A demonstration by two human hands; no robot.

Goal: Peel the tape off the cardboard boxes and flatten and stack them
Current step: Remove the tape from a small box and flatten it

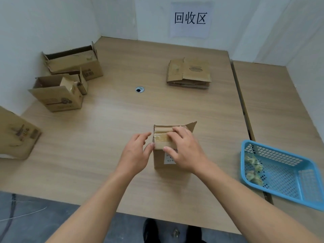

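A small cardboard box (160,158) stands on the wooden table (114,120) near the front middle. Clear tape (161,137) runs across its closed top, and one flap sticks up at its far right corner. My right hand (185,151) lies over the top of the box with its fingers curled on the tape and its thumb on the front edge. My left hand (136,153) is against the box's left side, fingers relaxed and thumb touching the top left edge. A stack of flattened boxes (189,72) lies at the back right.
Two open boxes (73,62) (59,93) stand at the back left, and another box (15,135) lies at the left edge. A blue plastic basket (280,174) with crumpled tape pieces sits at the right. A cable hole (139,89) is in the table's middle.
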